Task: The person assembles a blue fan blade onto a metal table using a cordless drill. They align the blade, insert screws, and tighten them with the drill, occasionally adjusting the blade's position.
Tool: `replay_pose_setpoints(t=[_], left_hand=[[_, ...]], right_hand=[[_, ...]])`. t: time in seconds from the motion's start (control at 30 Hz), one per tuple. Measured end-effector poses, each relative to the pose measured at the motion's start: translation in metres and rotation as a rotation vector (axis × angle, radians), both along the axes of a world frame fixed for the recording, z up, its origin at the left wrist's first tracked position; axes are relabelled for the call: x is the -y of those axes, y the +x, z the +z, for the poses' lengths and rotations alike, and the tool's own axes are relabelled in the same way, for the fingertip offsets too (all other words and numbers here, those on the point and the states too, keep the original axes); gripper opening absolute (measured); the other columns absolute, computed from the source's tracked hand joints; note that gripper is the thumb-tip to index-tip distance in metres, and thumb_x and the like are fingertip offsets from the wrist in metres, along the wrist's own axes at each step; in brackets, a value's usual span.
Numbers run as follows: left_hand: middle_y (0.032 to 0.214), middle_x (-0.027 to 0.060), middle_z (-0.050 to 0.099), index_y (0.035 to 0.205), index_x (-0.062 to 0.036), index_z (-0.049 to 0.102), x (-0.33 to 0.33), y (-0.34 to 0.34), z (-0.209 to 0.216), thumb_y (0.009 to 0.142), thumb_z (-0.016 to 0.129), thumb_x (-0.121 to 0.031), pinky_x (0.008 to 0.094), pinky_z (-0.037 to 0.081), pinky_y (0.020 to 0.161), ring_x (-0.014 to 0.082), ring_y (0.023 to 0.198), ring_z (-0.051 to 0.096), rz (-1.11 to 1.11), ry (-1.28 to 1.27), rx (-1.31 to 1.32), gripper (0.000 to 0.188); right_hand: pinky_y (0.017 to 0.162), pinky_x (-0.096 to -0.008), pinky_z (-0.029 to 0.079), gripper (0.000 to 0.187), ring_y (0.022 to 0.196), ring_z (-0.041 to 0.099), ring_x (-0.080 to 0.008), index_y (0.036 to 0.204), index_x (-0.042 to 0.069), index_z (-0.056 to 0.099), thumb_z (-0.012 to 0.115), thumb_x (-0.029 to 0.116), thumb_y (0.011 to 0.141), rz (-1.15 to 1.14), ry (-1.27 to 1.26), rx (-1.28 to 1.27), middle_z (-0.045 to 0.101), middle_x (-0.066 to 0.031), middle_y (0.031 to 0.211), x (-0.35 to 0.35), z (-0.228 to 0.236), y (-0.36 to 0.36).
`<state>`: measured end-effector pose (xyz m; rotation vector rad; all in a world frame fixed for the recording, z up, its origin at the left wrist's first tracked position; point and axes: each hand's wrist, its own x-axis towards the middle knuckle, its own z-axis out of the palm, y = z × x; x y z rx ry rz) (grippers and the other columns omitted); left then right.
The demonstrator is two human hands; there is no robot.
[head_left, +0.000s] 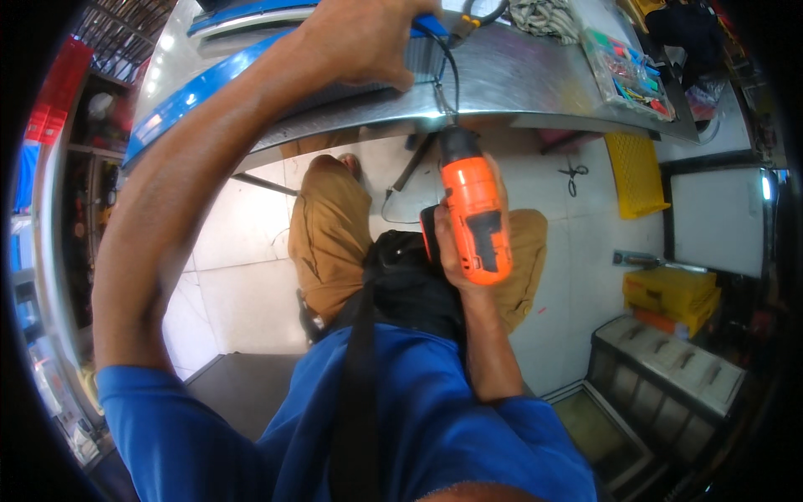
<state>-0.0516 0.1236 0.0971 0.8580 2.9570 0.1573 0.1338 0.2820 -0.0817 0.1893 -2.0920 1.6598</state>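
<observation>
Power drill [478, 213] was clasped by the right grip [449, 255]; ahead, over the worktop [531, 75], the left grip [361, 40] had indiscernible opening and hold.

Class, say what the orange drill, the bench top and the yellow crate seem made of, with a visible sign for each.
Orange drill: likely plastic casing, slightly glossy; bright colour, soft highlights. Bench top: apparently bare steel, shiny; silvery, streaked reflections. Yellow crate: probably plastic; even colour, patterned surface, finish unclear.
</observation>
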Motion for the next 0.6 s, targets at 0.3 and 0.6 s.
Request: replay_pose_setpoints(t=[0.3,0.6], left_hand=[[0.102,0.0221,0.073,0.127,-0.0076,0.06,-0.004,0.011,0.011,0.074,0.079,-0.025,0.0474,0.058,0.084,0.0404,0.096,0.072,0.103,-0.067,0.032,0.059],[0.115,0.0196,0.068,0.111,-0.005,0.069,-0.001,0.002,-0.04,0.087,0.068,-0.013,0.0456,0.056,0.094,0.0383,0.107,0.068,-0.616,0.035,-0.433,0.026]], right_hand=[[0.086,-0.031,0.052,0.071,0.091,0.064,-0.0175,0.152,-0.004,0.039,0.07,0.001,0.088,-0.007,0.037,-0.024,0.065,-0.0103,0.107,-0.005,-0.006,-0.001],[0.097,-0.0364,0.052,0.075,0.105,0.068,-0.0244,0.15,-0.006,0.041,0.074,0.011,0.085,-0.025,0.05,0.024,0.066,-0.0179,0.125,-0.007,-0.008,-0.002]])
